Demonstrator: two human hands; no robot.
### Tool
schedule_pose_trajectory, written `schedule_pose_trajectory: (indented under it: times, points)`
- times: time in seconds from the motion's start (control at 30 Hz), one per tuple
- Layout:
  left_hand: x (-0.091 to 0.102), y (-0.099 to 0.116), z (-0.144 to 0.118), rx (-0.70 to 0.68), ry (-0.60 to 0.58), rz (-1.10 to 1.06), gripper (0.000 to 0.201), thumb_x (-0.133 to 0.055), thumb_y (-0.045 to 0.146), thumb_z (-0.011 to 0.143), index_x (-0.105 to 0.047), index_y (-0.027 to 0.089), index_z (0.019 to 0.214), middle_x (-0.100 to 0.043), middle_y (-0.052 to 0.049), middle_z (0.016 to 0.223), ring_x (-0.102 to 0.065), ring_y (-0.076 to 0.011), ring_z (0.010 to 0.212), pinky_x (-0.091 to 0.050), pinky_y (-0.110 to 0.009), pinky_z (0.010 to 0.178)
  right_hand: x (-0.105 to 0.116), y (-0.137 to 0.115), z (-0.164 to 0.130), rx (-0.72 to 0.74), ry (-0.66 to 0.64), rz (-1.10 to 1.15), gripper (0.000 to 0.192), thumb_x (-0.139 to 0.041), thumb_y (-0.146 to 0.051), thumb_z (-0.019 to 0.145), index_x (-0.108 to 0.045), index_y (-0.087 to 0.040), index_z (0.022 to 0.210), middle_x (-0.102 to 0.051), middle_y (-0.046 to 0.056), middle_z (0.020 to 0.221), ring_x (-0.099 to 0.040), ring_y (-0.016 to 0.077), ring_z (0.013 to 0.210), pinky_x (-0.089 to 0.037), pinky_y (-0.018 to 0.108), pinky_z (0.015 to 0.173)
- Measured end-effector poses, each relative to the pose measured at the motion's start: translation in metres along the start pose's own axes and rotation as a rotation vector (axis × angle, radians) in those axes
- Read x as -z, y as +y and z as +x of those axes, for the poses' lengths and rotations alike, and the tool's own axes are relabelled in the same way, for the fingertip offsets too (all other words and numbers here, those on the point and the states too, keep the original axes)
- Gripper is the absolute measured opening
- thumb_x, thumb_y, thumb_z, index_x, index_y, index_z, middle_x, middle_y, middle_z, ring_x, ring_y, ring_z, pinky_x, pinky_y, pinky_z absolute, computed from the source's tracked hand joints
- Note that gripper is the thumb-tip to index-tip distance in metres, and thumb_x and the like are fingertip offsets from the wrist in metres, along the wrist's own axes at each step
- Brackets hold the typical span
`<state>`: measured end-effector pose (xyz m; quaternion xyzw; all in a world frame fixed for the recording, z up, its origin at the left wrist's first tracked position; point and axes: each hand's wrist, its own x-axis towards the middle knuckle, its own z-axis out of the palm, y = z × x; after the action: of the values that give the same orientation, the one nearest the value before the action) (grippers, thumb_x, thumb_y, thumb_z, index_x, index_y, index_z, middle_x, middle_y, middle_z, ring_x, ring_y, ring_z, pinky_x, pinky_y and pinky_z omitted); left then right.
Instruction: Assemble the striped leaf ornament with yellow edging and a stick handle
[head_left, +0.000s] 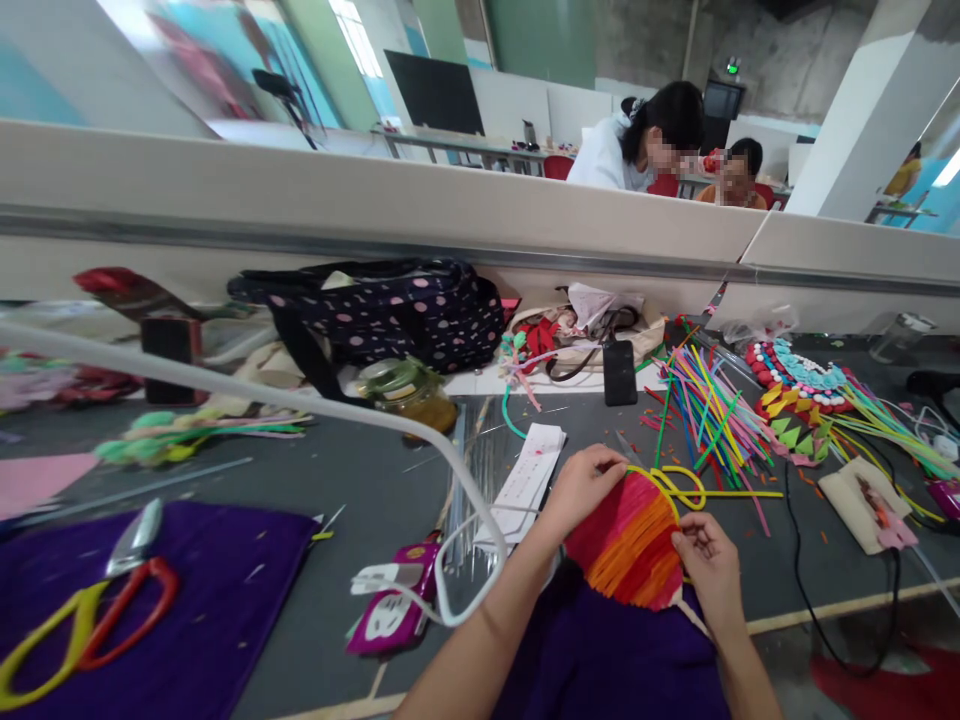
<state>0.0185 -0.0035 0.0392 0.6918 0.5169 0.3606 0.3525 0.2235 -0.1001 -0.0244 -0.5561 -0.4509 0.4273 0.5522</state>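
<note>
Down at the near edge of the grey table, the head camera shows both bare hands on a woven fan of red, pink and orange strands. The left hand pinches the fan's upper left edge, fingers closed on it. The right hand grips the lower right rim, thumb and fingers closed over the strands. A yellow looped stem sticks out from the fan's top, just beside the left fingertips. The fan sits over a purple cloth in front of the person.

Beyond the fan lies a spread of coloured sticks, with a black phone near them and a white paper strip to the left. A polka-dot bag rests against the low wall. Scissors with red and yellow handles lie on another purple cloth at far left. A bent white tube crosses the foreground. Two people sit behind the wall, well apart from the hands.
</note>
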Motion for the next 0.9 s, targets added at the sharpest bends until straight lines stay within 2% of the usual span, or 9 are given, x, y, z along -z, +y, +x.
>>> schedule_pose_trajectory:
  times: [0.1,0.2,0.4,0.7,0.9]
  points:
    - [-0.002,-0.004,0.005,0.084,-0.047,-0.156,0.016,-0.061,0.027,0.077,-0.074,0.018,0.075,-0.072,-0.004,0.077,-0.063,-0.0206,0.077,-0.046,-0.03,0.073,0.0,0.0,0.0,0.001,0.002,0.002,0.03,-0.073,-0.046,0.074,-0.065,-0.018,0.083,-0.062,0.001,0.068,-0.058,0.015,0.062,-0.048,0.024,0.059]
    - [-0.005,-0.006,0.008,0.151,-0.079,-0.265,0.018,-0.062,0.031,0.074,-0.071,0.017,0.071,-0.069,-0.003,0.07,-0.061,-0.0185,0.069,-0.045,-0.028,0.068,-0.001,-0.001,0.0,-0.006,0.002,0.0,0.03,-0.073,-0.046,0.074,-0.065,-0.019,0.082,-0.062,0.0,0.068,-0.057,0.0148,0.062,-0.048,0.024,0.059]
    - [-0.007,-0.006,0.008,0.194,-0.081,-0.326,0.02,-0.062,0.033,0.071,-0.067,0.015,0.067,-0.064,0.0,0.062,-0.056,-0.0159,0.062,-0.042,-0.026,0.06,-0.002,-0.001,0.0,-0.007,0.008,0.004,0.026,-0.073,-0.043,0.074,-0.066,-0.019,0.082,-0.062,0.0,0.068,-0.058,0.0148,0.061,-0.047,0.024,0.059]
    - [-0.01,-0.001,0.007,0.209,-0.111,-0.406,0.023,-0.063,0.037,0.072,-0.067,0.015,0.069,-0.064,-0.001,0.065,-0.055,-0.0153,0.063,-0.041,-0.026,0.062,-0.002,0.001,0.0,-0.013,0.002,0.019,0.024,-0.072,-0.041,0.076,-0.065,-0.019,0.082,-0.061,0.0,0.068,-0.055,0.0135,0.06,-0.046,0.023,0.058]
    - [-0.016,0.001,0.008,0.201,-0.106,-0.404,0.024,-0.061,0.037,0.072,-0.062,0.015,0.061,-0.057,0.002,0.057,-0.05,-0.0128,0.056,-0.038,-0.024,0.058,-0.002,0.002,-0.001,-0.02,-0.014,0.028,0.023,-0.071,-0.039,0.076,-0.064,-0.019,0.083,-0.059,-0.001,0.068,-0.053,0.0128,0.06,-0.043,0.022,0.056]
